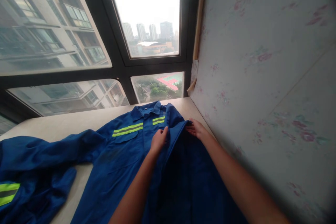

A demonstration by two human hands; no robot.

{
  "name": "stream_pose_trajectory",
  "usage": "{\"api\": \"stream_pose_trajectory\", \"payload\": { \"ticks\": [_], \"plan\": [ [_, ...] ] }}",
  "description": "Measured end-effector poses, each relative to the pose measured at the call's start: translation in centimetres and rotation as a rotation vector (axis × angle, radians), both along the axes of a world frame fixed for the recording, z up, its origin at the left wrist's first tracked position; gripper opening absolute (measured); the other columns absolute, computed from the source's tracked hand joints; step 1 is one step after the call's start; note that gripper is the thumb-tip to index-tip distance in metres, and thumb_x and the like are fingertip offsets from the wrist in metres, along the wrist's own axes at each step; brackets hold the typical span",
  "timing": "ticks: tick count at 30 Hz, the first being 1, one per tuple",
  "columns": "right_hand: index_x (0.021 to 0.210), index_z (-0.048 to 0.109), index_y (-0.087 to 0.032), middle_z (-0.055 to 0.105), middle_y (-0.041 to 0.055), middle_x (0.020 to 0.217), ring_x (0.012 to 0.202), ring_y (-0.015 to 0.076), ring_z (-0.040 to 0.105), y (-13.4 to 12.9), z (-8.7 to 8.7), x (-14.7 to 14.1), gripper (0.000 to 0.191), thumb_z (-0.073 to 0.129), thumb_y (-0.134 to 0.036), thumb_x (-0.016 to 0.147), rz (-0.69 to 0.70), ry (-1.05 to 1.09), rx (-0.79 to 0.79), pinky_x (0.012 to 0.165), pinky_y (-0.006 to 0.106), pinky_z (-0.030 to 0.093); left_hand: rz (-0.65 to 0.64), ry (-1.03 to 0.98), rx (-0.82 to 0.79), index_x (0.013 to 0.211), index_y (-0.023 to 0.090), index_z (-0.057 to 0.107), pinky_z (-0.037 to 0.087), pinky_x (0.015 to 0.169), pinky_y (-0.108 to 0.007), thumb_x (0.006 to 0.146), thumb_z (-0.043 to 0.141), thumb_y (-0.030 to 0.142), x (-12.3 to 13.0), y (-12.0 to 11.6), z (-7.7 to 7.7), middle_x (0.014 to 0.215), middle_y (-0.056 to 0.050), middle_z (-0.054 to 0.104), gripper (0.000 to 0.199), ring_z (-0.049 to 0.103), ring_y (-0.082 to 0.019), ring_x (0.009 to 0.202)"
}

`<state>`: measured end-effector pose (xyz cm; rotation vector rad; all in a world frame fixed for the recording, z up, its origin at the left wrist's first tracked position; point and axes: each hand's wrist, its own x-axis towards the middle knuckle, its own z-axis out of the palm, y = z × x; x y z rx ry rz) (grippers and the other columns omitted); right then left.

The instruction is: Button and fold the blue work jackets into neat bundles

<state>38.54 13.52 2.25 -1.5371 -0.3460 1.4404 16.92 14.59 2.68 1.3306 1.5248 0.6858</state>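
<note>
Blue garment (pixel 122 154), fold (pixel 175 136) between both hands (pixel 158 140) (pixel 197 128)

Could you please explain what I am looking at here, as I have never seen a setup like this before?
Certainly. There is no machine: these are a person's two bare hands, the left hand and the right hand. The single picture comes from a camera worn on the head, looking forward and down.

A blue jacket with yellow-and-grey stripes lies on a pale ledge below a window; a flowered wall stands on the right. The left hand appears to pinch the jacket's front, while the right hand is at a raised edge of the cloth; how firmly it grips is hard to tell. More blue cloth lies at the left.
</note>
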Motion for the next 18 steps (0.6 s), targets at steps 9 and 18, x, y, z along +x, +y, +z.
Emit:
{"api": "stream_pose_trajectory", "payload": {
  "ticks": [9,18],
  "plan": [
    [0.074,0.062,-0.016,0.067,0.0023,0.063,0.056,0.0104,0.063,0.7,-2.7,3.4,0.008,0.061,-0.008,0.074,-0.012,-0.029,0.076,0.050,0.015,0.049,0.004,0.020,0.101,0.105,0.015,0.063,0.049,0.086,-0.036,0.076,0.077,0.032,4.9,10.2,0.4,0.107,-0.012,0.070,0.036,0.064,-0.029,0.107],
    [0.091,0.061,-0.020,0.067,-0.0004,0.069,0.066,0.0126,0.067,0.4,-4.1,5.9,0.018,0.061,-0.010,0.077,-0.274,-0.163,0.148,0.061,0.020,0.056,0.102,-0.181,0.053,0.123,0.014,0.056,0.055,0.069,-0.030,0.090,0.063,0.030,4.3,12.3,-1.8,0.098,-0.006,0.067,0.037,0.065,-0.015,0.076]
  ]
}}
